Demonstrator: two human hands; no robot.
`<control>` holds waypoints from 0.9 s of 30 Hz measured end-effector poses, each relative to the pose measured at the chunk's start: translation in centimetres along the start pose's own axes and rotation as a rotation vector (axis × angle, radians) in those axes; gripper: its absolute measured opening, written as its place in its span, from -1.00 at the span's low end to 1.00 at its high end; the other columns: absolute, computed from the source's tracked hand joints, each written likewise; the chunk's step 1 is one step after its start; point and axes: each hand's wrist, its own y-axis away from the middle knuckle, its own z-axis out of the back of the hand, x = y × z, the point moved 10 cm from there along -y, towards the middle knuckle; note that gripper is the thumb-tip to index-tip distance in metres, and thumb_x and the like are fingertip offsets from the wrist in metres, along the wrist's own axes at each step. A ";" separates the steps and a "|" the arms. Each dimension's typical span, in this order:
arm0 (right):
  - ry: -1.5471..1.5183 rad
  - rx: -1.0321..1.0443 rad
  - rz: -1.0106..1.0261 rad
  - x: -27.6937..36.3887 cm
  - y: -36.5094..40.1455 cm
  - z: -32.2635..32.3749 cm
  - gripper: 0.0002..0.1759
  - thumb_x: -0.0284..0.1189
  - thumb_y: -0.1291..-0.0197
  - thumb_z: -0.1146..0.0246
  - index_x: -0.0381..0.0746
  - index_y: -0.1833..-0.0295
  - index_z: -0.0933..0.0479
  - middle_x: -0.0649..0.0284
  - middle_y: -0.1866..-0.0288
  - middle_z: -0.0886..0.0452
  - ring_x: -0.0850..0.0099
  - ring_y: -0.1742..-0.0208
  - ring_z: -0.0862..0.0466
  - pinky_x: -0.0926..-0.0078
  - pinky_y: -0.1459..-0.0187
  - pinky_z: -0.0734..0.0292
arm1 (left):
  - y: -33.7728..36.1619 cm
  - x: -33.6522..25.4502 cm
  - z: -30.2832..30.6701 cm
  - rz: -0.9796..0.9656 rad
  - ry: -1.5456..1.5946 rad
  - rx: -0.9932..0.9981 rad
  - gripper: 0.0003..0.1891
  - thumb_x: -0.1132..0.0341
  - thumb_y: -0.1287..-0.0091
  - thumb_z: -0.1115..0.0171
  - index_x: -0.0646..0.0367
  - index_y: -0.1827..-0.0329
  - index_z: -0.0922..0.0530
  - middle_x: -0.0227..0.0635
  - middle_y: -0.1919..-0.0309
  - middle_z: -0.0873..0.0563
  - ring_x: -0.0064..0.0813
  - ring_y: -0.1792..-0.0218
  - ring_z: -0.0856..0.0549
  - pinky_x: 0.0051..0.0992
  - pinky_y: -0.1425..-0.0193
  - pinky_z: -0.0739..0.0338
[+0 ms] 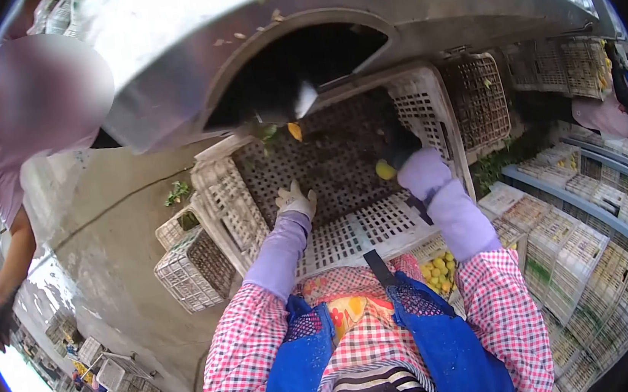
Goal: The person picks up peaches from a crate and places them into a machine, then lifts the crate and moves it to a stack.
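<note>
My left hand [296,201], in a pale glove below a purple sleeve cover, reaches into a large plastic crate [445,117] with its fingers spread over the slatted inside. My right hand [400,145] wears a dark glove and is at the crate's right side; its fingers are too dark to make out. A yellow-green fruit [385,169] lies beside that hand, touching or very near it. Farther up in the crate are an orange-yellow leaf [295,131] and some green leaves [269,135]. Above the crate curves a metal machine edge [188,94] with a dark opening.
Small crates [195,268] stand to the left on the concrete floor. Yellow fruit [438,272] fills a crate by my body. Stacked crates [568,246] and blue rails [598,204] are at the right. A person [10,178] stands at the upper left; another [612,115] is far right.
</note>
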 end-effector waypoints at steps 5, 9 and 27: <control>0.232 0.416 -0.106 -5.1 -2.3 -11.6 -0.26 -0.33 -0.13 -0.48 -0.09 -0.46 -0.48 -0.04 -0.30 -0.61 0.01 -0.31 -0.61 0.09 -0.36 -0.50 | -3.0 -0.4 -1.9 -0.005 -0.056 0.077 -0.51 0.03 -0.46 -0.24 0.05 -0.35 -0.47 -0.08 -0.37 -0.39 0.05 -0.30 -0.50 -0.06 -0.30 -0.59; 0.057 0.522 0.234 1.6 0.4 -11.7 -0.20 -0.32 -0.09 -0.50 -0.07 -0.50 -0.44 -0.04 -0.34 -0.58 0.00 -0.34 -0.58 0.09 -0.39 -0.48 | -3.2 2.2 -3.2 -0.029 0.495 0.291 -0.64 0.05 -0.52 -0.19 0.18 -0.06 -0.67 -0.13 0.15 -0.76 -0.19 0.21 -0.74 -0.27 -0.03 -0.69; -0.584 -0.502 0.783 24.9 19.1 16.1 -0.01 0.05 0.06 -0.59 -0.37 -0.37 -0.47 -0.13 -0.39 -0.48 -0.12 -0.39 -0.51 -0.06 -0.41 -0.40 | 20.4 -9.5 15.8 -0.459 1.954 1.037 -0.45 -0.10 -0.62 -0.07 0.12 -0.44 -0.48 -0.17 -0.29 -0.66 -0.26 -0.26 -0.68 -0.19 -0.39 -0.61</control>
